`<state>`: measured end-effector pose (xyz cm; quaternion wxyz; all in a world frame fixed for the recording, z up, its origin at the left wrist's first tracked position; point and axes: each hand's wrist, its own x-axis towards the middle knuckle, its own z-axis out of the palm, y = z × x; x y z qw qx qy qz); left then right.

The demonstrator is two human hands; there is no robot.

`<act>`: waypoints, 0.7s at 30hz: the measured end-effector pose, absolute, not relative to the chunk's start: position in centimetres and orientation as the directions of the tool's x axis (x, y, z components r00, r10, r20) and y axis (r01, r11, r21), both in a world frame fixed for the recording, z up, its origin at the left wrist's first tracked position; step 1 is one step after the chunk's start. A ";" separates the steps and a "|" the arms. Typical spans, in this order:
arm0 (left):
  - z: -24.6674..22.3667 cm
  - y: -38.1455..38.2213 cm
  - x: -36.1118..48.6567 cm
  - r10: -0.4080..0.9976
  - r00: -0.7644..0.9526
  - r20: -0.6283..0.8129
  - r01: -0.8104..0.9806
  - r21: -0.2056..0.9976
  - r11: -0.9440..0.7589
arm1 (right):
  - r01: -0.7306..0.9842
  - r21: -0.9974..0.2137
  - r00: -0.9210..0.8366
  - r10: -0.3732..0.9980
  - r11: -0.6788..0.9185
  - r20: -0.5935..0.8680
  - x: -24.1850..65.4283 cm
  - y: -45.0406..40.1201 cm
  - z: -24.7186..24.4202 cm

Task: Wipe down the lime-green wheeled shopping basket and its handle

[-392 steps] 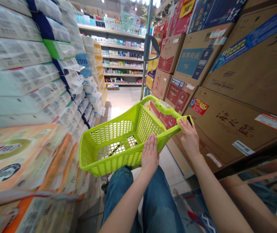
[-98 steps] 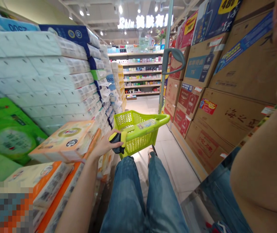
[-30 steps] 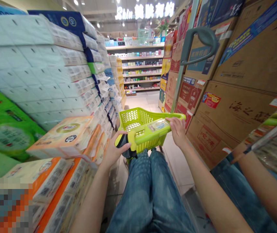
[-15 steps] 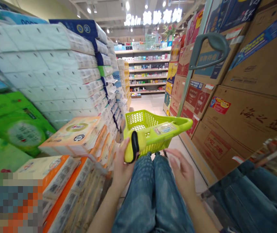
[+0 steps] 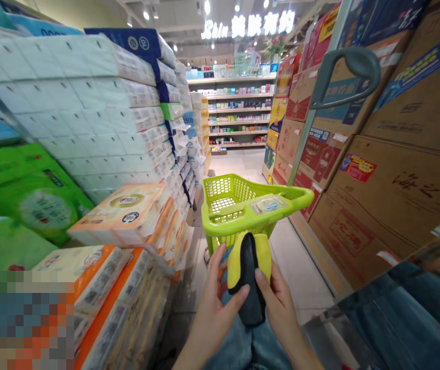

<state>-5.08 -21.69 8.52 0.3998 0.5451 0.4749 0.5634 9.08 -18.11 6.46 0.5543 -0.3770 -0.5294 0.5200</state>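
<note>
A yellow slipper-like item (image 5: 251,277) with a black edge and dark grey underside is held over my knees. My left hand (image 5: 222,298) grips its left side, thumb pressed on the dark part. Round the right side wraps my right hand (image 5: 279,295), its thumb also on the dark surface. Just beyond them stands a lime-green basket (image 5: 238,221) with perforated walls; the part of its inside that shows holds nothing I can make out. A grey pull handle (image 5: 345,77) rises at the right of it on a long pole.
Stacked tissue packs (image 5: 77,103) line the left side, with orange-and-white packs (image 5: 123,210) lower down. Cardboard boxes (image 5: 412,180) are piled on the right. Product shelves (image 5: 238,108) stand at the aisle's far end. My jeans fill the lower middle.
The yellow item has moved right and nearer, turning to show its dark side. My right hand, free before, has taken hold of it. The view has shifted slightly.
</note>
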 end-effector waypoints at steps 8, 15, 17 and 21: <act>7.9 -23.4 -2.9 0.976 -0.078 0.206 -0.010 0.978 -0.207 | 0.157 -0.894 -0.053 0.907 0.420 0.417 9.1 -18.8 6.7; 9.0 -23.2 -2.8 0.967 -0.246 -0.070 -0.334 0.942 -0.017 | 0.423 -0.606 -0.400 0.739 0.674 0.542 9.3 -21.3 8.1; 9.1 -23.2 -2.9 0.973 -0.218 -0.069 -0.372 0.928 -0.018 | 0.499 -0.492 -0.419 0.696 0.713 0.583 9.0 -21.8 7.9; 8.3 -23.4 -2.3 0.986 -0.154 0.058 -0.265 0.959 -0.097 | 0.566 -0.418 -0.338 0.663 0.710 0.668 7.8 -21.8 7.1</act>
